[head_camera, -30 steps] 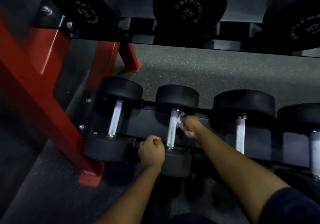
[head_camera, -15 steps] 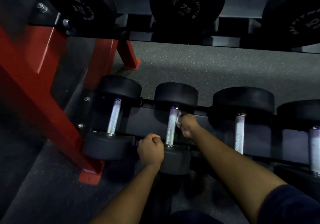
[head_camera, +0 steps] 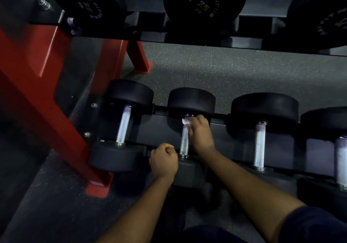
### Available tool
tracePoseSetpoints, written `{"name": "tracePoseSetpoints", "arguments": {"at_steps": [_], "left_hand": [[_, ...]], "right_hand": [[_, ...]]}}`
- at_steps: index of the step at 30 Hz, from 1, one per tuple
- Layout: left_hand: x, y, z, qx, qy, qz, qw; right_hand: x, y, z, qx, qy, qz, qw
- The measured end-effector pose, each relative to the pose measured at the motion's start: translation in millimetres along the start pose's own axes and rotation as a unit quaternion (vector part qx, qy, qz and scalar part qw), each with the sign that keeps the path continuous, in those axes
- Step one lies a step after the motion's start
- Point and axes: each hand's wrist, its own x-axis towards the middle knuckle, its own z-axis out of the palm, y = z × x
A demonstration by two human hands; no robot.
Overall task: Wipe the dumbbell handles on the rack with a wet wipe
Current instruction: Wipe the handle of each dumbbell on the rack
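Observation:
Several black dumbbells with silver knurled handles lie on the lower rack shelf (head_camera: 221,130). My right hand (head_camera: 200,132) holds a white wet wipe (head_camera: 186,121) against the far end of the second dumbbell's handle (head_camera: 184,143), just below its far head (head_camera: 191,100). My left hand (head_camera: 164,161) is a closed fist, resting by that dumbbell's near head (head_camera: 189,173) with nothing visible in it. The leftmost handle (head_camera: 123,124) and the third handle (head_camera: 260,145) are bare.
A red rack upright (head_camera: 37,85) slants down the left side to a foot (head_camera: 97,188). The upper shelf carries larger dumbbells such as the one marked 75 (head_camera: 204,0). Speckled grey rubber floor (head_camera: 234,70) lies behind the lower row.
My right hand has slid the wipe up the second handle toward the far head. The left fist has stayed put.

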Motion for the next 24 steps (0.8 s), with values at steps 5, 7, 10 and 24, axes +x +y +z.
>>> {"name": "tracePoseSetpoints", "arguments": {"at_steps": [5, 7, 10, 24], "left_hand": [[2.2, -4.7, 2.9, 0.011, 0.010, 0.007, 1.000], [3.7, -6.3, 3.9, 0.014, 0.020, 0.008, 1.000], [3.8, -6.7, 5.5, 0.009, 0.023, 0.012, 1.000], [-6.4, -5.7, 0.0, -0.084, 0.088, 0.066, 0.990]], "right_hand": [[-4.4, 18.0, -3.8, -0.183, -0.039, -0.339, 0.922], [0.6, 19.2, -7.0, -0.211, -0.049, -0.390, 0.895], [23.6, 13.6, -9.4, -0.288, -0.066, -0.400, 0.868], [8.2, -29.4, -6.3, -0.293, -0.414, -0.325, 0.798]]}}
